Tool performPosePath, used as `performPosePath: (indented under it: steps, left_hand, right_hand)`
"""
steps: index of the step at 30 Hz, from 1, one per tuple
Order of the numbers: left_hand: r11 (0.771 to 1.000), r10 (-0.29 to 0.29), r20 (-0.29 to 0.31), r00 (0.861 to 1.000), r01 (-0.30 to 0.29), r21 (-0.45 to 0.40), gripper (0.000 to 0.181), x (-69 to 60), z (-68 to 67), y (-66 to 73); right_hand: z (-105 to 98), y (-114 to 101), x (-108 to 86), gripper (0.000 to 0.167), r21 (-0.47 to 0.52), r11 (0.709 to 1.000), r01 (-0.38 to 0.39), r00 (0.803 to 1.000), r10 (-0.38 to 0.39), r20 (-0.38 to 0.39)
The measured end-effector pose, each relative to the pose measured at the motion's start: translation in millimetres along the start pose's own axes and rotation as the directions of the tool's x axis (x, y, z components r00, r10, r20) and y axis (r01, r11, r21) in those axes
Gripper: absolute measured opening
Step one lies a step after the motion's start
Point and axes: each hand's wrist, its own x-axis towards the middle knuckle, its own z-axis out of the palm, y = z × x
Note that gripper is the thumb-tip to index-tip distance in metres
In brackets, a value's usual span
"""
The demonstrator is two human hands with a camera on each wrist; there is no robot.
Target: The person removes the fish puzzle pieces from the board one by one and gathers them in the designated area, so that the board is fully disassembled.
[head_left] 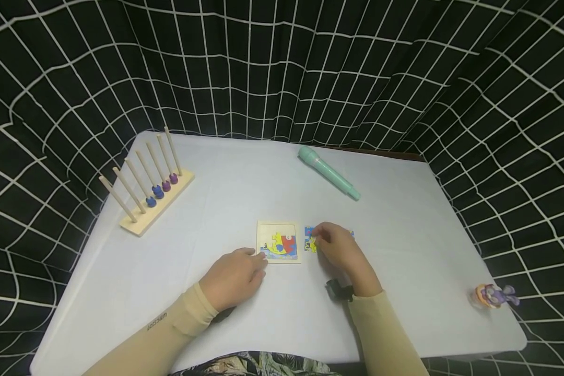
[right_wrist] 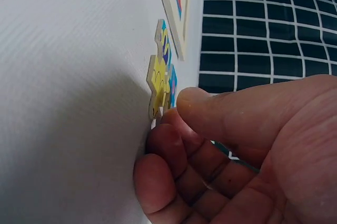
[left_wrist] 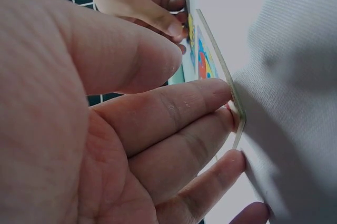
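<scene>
Fingers [left_wrist: 179,108] of the left hand [head_left: 234,279] are extending loosely, their tips touching the near left corner of a wooden puzzle board [head_left: 267,234], which is lying flat on the white tabletop [head_left: 225,198] with some pieces set in it. Loose puzzle pieces [right_wrist: 159,76] are resting just right of the board, partly under the right hand [head_left: 342,253], whose fingers are curling beside them; whether they are pinching a piece, I cannot tell. A green microphone-shaped object [head_left: 329,172] is lying farther back, a peg rack [head_left: 162,203] is standing at left, and a small figurine [head_left: 493,296] is sitting at right.
</scene>
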Motion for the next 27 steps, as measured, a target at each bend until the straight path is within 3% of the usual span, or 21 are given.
performPosePath:
  steps: [4, 7, 11, 13, 19, 27]
  left_hand:
    - [1.0, -0.001, 0.003, 1.0, 0.001, -0.003, 0.032, 0.3, -0.5, 1.3]
    - [1.0, -0.008, 0.007, 1.0, 0.008, 0.0, 0.032, 0.5, -1.3, 2.2]
    - [1.0, -0.009, 0.005, 1.0, 0.009, 0.008, 0.033, 0.6, -1.9, 3.2]
    - [1.0, -0.002, 0.001, 1.0, 0.002, 0.007, 0.032, 0.3, -1.5, 3.0]
    - [1.0, 0.017, -0.001, 1.0, -0.017, 0.018, 0.034, 0.2, 1.5, 1.0]
    - [0.999, 0.009, -0.008, 1.0, -0.008, 0.033, 0.034, 0.8, 2.2, -1.0]
  right_hand:
    - [0.7, -6.9, -3.1, 0.019, -0.002, 1.0, 0.013, 0.999, -0.013, -0.032]
    - [7.4, -23.6, -5.0, 0.017, 0.005, 0.996, 0.09, 0.995, -0.089, -0.043]
    - [24.8, -48.7, -2.4, 0.025, -0.038, 0.961, 0.274, 0.961, -0.273, 0.044]
    - [33.4, -56.5, 0.3, 0.031, -0.089, 0.943, 0.322, 0.945, -0.314, 0.09]
    - [43.7, -62.7, 6.7, 0.04, -0.223, 0.946, 0.238, 0.97, -0.221, 0.097]
    - [39.8, -60.5, 15.3, 0.036, -0.149, 0.958, 0.243, 0.965, -0.223, 0.14]
